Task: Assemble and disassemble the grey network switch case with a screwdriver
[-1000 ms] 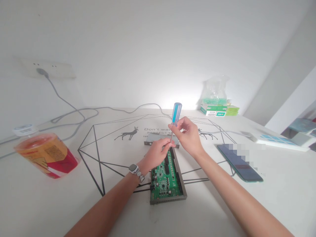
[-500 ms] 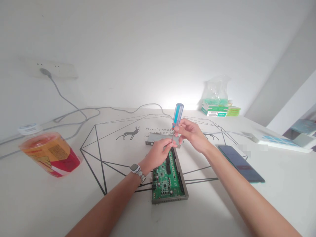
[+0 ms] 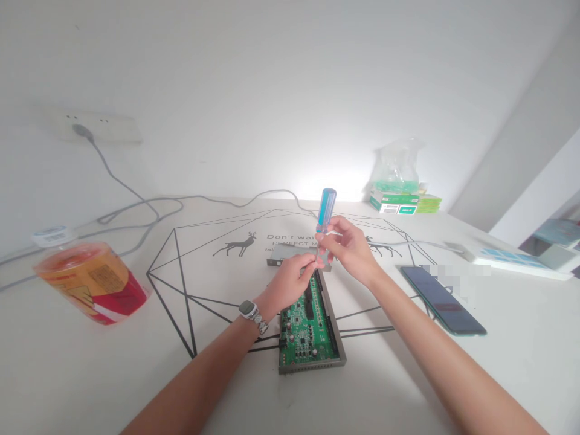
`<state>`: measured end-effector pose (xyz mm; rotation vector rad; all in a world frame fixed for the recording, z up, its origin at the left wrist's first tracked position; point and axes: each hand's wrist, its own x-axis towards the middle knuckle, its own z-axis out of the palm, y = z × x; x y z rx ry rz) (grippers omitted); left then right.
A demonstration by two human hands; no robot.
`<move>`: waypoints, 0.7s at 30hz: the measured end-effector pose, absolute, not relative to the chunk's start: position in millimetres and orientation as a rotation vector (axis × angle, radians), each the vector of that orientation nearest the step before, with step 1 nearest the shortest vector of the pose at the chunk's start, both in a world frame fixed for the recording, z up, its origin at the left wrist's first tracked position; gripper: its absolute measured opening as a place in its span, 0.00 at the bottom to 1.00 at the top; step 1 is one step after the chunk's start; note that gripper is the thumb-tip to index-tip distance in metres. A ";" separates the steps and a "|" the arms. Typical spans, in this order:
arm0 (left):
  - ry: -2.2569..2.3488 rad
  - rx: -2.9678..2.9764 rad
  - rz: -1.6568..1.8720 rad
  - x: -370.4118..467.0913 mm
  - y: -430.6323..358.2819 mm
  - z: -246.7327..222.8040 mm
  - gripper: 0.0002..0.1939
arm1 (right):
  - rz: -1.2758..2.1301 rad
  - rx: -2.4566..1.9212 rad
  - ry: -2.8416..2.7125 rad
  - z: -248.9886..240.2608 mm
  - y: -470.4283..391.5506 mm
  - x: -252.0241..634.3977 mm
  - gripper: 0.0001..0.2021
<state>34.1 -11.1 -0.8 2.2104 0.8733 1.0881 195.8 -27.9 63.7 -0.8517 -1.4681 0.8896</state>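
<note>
Upright over the far end of a green circuit board [image 3: 299, 332] stands a screwdriver [image 3: 326, 208] with a clear blue handle. My right hand [image 3: 348, 244] is closed round the lower part of that handle with its fingertips. My left hand [image 3: 292, 278], with a watch on its wrist, pinches near the screwdriver's shaft, close to the tip. The tip and whatever lies under the left fingers are hidden. The board sits in a grey metal frame [image 3: 336, 338] on the table. Just behind the hands lies a flat grey metal cover [image 3: 278, 257].
A bottle of red drink [image 3: 93, 284] stands at the left, near a grey cable [image 3: 113, 175] plugged into a wall socket [image 3: 122, 130]. At the right lie a phone [image 3: 441, 299] and a white panel with blue squares [image 3: 512, 260]. Green boxes [image 3: 394, 202] are stacked against the wall.
My right hand and the screwdriver handle have shifted very slightly to the left. My left hand and the circuit board stay in place.
</note>
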 end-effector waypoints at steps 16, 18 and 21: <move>1.194 2.517 0.720 1.6 -1.0 12.7 0.13 | 0.630 -0.899 -1.418 52.5 -37.6 189.1 0.15; 1.169 2.504 0.715 3.1 -1.8 13.7 0.14 | 0.643 -0.869 -1.371 53.1 -35.0 189.5 0.16; 1.168 2.468 0.675 6.9 -6.2 16.2 0.12 | 0.636 -0.817 -1.280 57.7 -34.0 191.2 0.16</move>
